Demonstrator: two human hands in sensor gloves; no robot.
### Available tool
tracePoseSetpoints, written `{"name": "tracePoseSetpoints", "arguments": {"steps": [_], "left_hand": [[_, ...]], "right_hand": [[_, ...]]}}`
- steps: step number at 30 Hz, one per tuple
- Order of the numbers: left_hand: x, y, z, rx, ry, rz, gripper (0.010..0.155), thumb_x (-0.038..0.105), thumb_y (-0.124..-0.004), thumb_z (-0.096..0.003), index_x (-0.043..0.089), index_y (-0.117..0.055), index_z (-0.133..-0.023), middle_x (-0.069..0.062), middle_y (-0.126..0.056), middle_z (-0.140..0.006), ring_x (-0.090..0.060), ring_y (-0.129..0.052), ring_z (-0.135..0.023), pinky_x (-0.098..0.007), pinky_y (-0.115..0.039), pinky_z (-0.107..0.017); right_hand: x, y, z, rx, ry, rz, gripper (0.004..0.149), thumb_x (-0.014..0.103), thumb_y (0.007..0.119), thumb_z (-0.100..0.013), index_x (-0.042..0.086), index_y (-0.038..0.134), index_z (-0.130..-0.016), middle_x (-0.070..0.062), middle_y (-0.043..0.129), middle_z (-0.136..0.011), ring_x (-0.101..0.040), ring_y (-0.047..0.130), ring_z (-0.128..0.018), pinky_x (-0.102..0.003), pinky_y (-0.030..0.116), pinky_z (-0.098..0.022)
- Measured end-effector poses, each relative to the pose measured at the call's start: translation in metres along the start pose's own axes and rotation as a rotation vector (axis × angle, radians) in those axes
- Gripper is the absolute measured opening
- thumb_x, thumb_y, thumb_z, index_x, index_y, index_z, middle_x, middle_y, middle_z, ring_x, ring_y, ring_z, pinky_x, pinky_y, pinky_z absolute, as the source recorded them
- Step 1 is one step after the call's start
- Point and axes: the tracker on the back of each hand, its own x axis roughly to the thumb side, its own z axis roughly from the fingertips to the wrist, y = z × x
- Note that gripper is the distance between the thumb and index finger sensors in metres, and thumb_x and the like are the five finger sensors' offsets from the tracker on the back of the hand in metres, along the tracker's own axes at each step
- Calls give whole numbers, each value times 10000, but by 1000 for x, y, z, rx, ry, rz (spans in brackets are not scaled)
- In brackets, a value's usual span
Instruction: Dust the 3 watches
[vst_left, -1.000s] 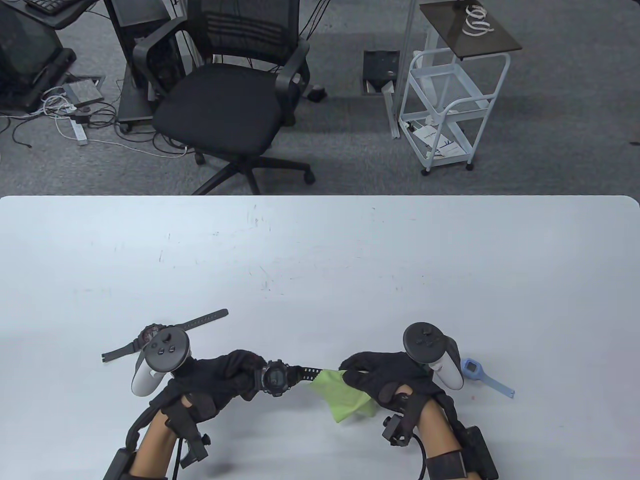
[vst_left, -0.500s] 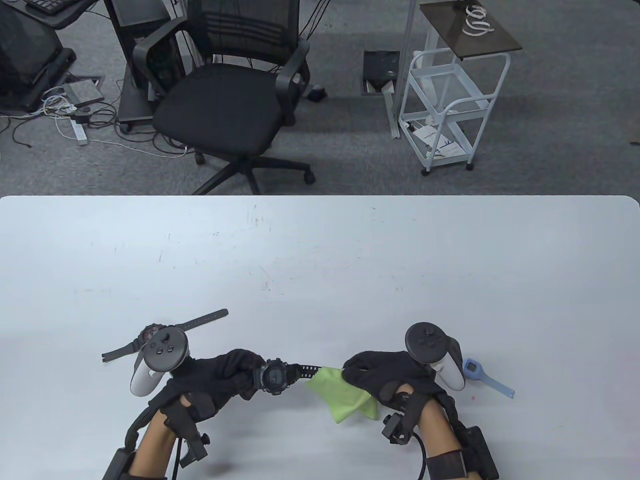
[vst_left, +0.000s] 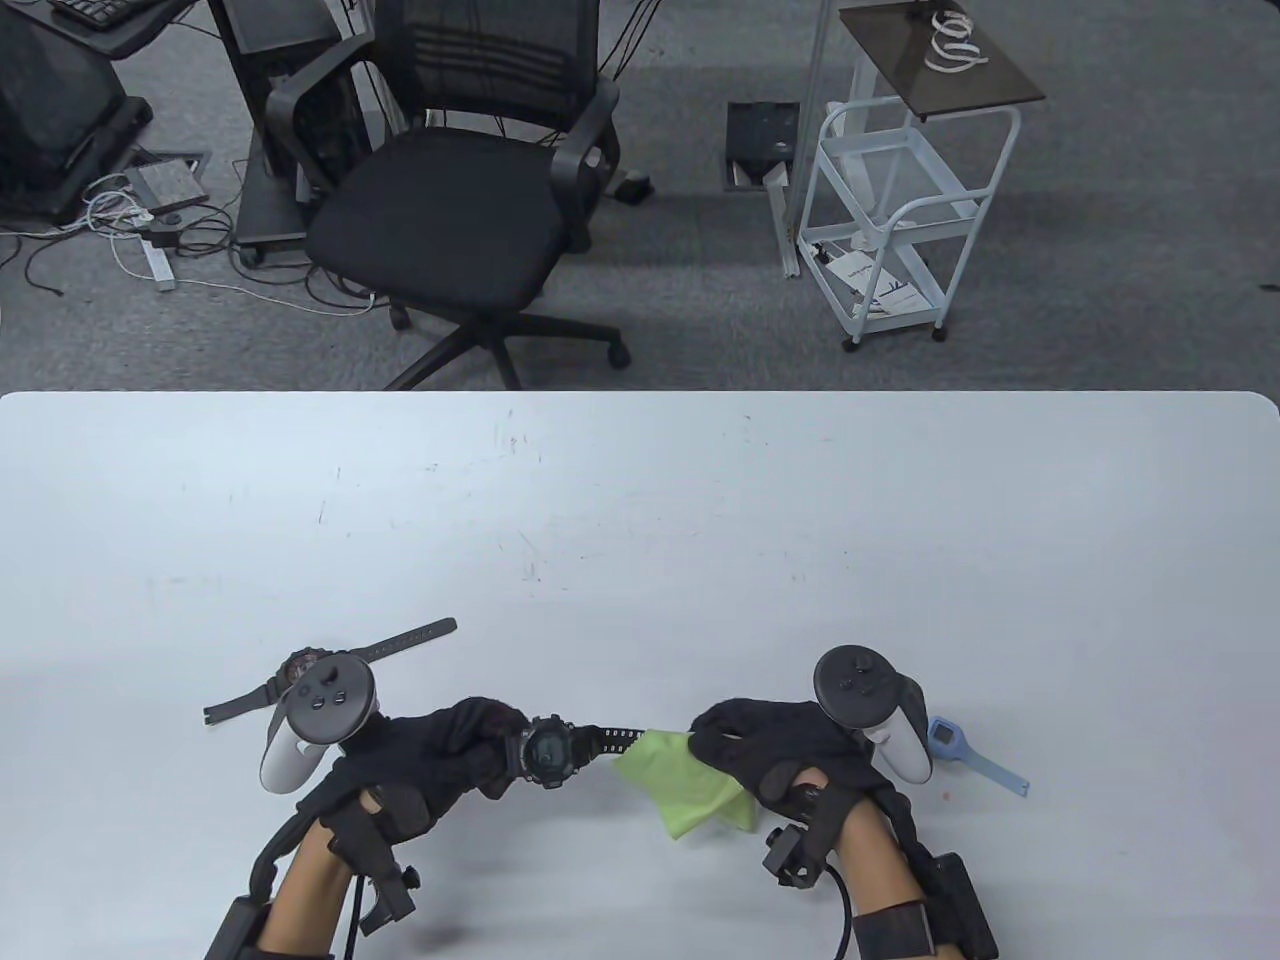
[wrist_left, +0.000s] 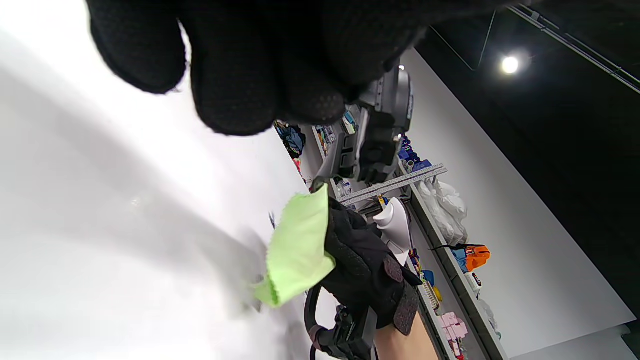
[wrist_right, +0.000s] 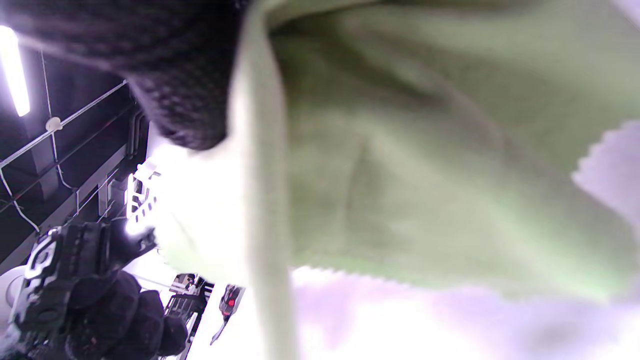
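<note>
My left hand (vst_left: 455, 750) grips a black digital watch (vst_left: 546, 752) by its case and lifts it off the white table (vst_left: 640, 520). The watch's strap (vst_left: 620, 741) reaches right into a light green cloth (vst_left: 680, 785). My right hand (vst_left: 765, 745) pinches that cloth around the strap's end. In the left wrist view the watch (wrist_left: 377, 127) hangs below my fingers, with the cloth (wrist_left: 297, 247) and right hand (wrist_left: 360, 265) beyond. The cloth (wrist_right: 425, 150) fills the right wrist view. A second black watch (vst_left: 300, 672) lies flat behind my left hand. A light blue watch (vst_left: 965, 752) lies to the right of my right hand.
Beyond the table's far edge stand a black office chair (vst_left: 450, 200) and a white wire cart (vst_left: 900, 200). Cables and equipment (vst_left: 120, 200) lie on the grey floor at the far left.
My right hand and the cloth have slid slightly to the right along the strap. The left hand and watch have stayed almost in place.
</note>
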Motion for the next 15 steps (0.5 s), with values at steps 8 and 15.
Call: {"name": "tracePoseSetpoints", "arguments": {"steps": [8, 15], "left_hand": [[0, 1, 1, 9, 2, 1, 526, 244, -771, -499, 117, -736, -1009, -120, -952, -779, -337, -979, -639, -640, -732, -614], [0, 0, 0, 3, 5, -2, 527, 245, -770, -500, 117, -733, -1010, -118, -952, -780, -336, -979, -640, -640, -732, -615]], "right_hand": [[-2, -3, 0, -19, 15, 2, 458, 475, 877, -433, 152, 1006, -732, -7, 1060, -556, -204, 1054, -481, -577, 795, -494], [-2, -1, 0, -19, 11, 8, 454, 412, 874, -445, 149, 956, -805, -34, 1028, -648, -235, 1024, -567, -603, 759, -532]]}}
